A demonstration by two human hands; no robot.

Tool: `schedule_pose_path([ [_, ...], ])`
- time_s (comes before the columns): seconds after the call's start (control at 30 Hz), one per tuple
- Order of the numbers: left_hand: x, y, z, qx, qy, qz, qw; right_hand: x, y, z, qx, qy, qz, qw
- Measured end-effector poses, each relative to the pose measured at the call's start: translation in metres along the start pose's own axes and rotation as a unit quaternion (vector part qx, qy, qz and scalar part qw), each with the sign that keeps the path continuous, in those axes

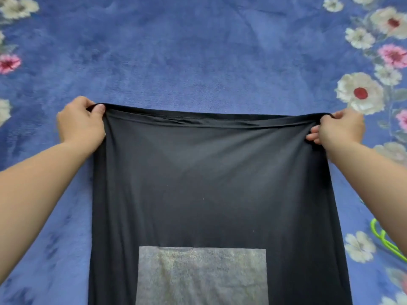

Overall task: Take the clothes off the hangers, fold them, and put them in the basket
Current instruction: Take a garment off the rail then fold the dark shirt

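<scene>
Black-hemmed corners sat pinched in the left grip [81, 123] and right grip [340, 128], stretching the garment [209, 183] taut over the blue flowered spread [198, 51]. Uneven pull, or thin cloth slipping from one pinch, could probably skew the fold.

light: even, bright; shadows: faint; blur: soft motion smear throughout; edges: wide-angle bowing

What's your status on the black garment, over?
Left hand and right hand each grip a top corner. Black garment stretched wide over the blue floral cover. Green hanger beside it at right, nothing blocking.
</scene>
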State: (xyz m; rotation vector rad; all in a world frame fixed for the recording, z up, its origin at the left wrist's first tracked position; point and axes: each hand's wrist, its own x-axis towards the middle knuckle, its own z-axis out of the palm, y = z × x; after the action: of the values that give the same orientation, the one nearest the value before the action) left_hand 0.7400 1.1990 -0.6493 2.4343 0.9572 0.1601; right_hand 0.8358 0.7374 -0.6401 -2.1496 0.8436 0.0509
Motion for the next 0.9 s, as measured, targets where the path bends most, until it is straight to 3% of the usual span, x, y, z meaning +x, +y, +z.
schedule_pose_path([
  [0.1,0.006,-0.007,0.015,-0.083,0.003,-0.081,0.993,-0.001,0.004,0.007,0.066,-0.014,0.002,0.998],
  [0.17,-0.012,0.006,0.023,-0.099,0.024,-0.085,0.991,-0.008,0.009,0.010,0.048,-0.026,-0.039,0.998],
  [0.27,-0.064,0.030,0.033,-0.030,0.040,0.064,0.997,-0.038,0.018,0.012,-0.054,-0.037,-0.194,0.979],
  [0.33,-0.100,0.044,0.040,0.009,-0.003,0.235,0.972,-0.068,0.024,0.017,-0.118,-0.056,-0.366,0.921],
  [0.4,-0.125,0.044,0.055,0.069,-0.098,0.396,0.910,-0.096,0.033,0.027,-0.198,-0.141,-0.513,0.823],
  [0.47,-0.139,0.040,0.067,0.152,-0.164,0.501,0.836,-0.112,0.047,0.039,-0.300,-0.231,-0.594,0.709],
  [0.5,-0.138,0.035,0.070,0.186,-0.180,0.510,0.820,-0.110,0.052,0.042,-0.344,-0.242,-0.605,0.676],
  [0.53,-0.132,0.032,0.069,0.207,-0.183,0.492,0.826,-0.101,0.052,0.041,-0.377,-0.231,-0.591,0.674],
  [0.63,-0.101,0.015,0.061,0.241,-0.156,0.358,0.889,-0.053,0.054,0.022,-0.448,-0.150,-0.400,0.785],
  [0.7,-0.089,0.010,0.052,0.262,-0.146,0.273,0.914,-0.026,0.052,-0.002,-0.475,-0.117,-0.271,0.829],
  [0.73,-0.090,0.010,0.048,0.263,-0.142,0.238,0.924,-0.023,0.053,-0.012,-0.480,-0.100,-0.256,0.833],
  [0.8,-0.104,0.012,0.041,0.245,-0.130,0.198,0.940,-0.037,0.060,-0.022,-0.460,-0.067,-0.306,0.831],
  [0.9,-0.151,0.008,0.032,0.185,-0.116,0.263,0.940,-0.090,0.081,-0.024,-0.397,-0.094,-0.420,0.811],
])
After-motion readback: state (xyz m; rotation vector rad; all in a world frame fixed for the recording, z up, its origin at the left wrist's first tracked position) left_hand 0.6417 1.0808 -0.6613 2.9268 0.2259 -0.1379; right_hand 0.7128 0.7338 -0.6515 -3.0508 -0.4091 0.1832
